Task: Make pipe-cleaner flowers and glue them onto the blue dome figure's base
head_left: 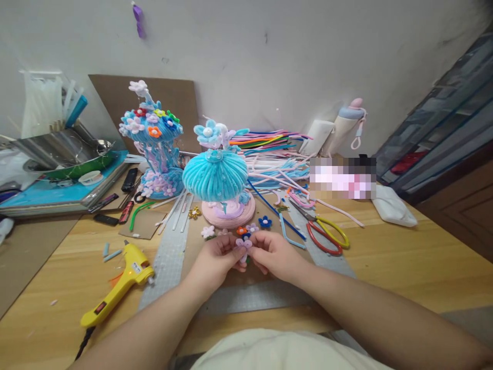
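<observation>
Between my left hand [221, 257] and my right hand [271, 254] is a small lilac pipe-cleaner flower [243, 245], pinched by the fingertips of both. Just beyond my fingers lie more fuzzy flowers: a dark blue one [265, 221], an orange one [242, 230] and a pale pink one [208, 232]. Behind them stands a carousel-like ornament with a ribbed turquoise top [215, 177] and a round pink base [229, 217]. A blue flower [208, 132] sits on its top. The lower part of the held flower is partly hidden by my fingers.
A yellow glue gun [119, 282] lies at the left on the wooden table. Scissors with red and yellow handles [327, 234] lie at the right. Bundles of coloured pipe cleaners [269, 167] are at the back, beside a second flowered ornament [152, 126]. A steel bowl [63, 149] is far left.
</observation>
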Available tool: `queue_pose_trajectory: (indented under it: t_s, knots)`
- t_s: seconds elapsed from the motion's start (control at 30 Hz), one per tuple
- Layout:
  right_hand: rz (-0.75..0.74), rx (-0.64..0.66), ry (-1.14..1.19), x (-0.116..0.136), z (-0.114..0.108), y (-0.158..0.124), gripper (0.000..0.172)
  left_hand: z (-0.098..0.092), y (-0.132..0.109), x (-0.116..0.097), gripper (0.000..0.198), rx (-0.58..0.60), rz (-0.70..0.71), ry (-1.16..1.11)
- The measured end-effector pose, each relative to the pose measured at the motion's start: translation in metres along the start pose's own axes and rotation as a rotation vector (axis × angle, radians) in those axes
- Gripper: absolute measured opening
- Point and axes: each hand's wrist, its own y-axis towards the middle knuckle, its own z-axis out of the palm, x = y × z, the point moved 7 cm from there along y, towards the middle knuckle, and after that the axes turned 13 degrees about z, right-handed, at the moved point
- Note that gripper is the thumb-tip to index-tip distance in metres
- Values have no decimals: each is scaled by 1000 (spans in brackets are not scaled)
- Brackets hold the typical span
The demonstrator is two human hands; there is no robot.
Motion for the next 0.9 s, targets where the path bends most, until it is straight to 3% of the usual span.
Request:
queue_pose_trajectory:
  t_s: [0.23,0.47,0.9]
  knots:
    - [1,55,-19,4,0,0,17,-4,1,0,34,-15,26,23]
    - [-19,71,36,5,3,-1,22,-4,1,0,34,-59,9,-121]
    - [-41,6,14,3,1,-2,22,5,-4,-11,24,39,112,238]
